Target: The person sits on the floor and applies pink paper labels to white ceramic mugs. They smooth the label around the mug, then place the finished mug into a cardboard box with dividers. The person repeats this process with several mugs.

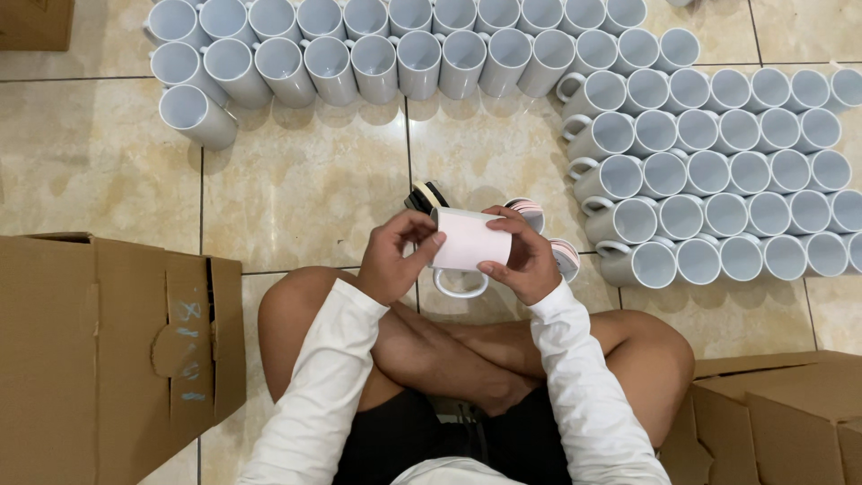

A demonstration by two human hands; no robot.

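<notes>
I sit cross-legged on a tiled floor and hold a white mug [470, 241] sideways over my lap, its handle pointing down toward me. A pale sheet is wrapped around its body. My left hand [393, 256] grips the mug's left end with the thumb on the sheet. My right hand [525, 259] cups the right end, fingers pressed on the wrap. Just beyond the mug lie tape rolls [425, 196] on the floor, and two more rolls [566, 256] sit by my right hand.
Several rows of plain white mugs [395, 54] stand along the far side, and a larger block of mugs [727, 171] fills the right. An open cardboard box [108, 341] is at my left, another cardboard box [790, 413] at my right knee.
</notes>
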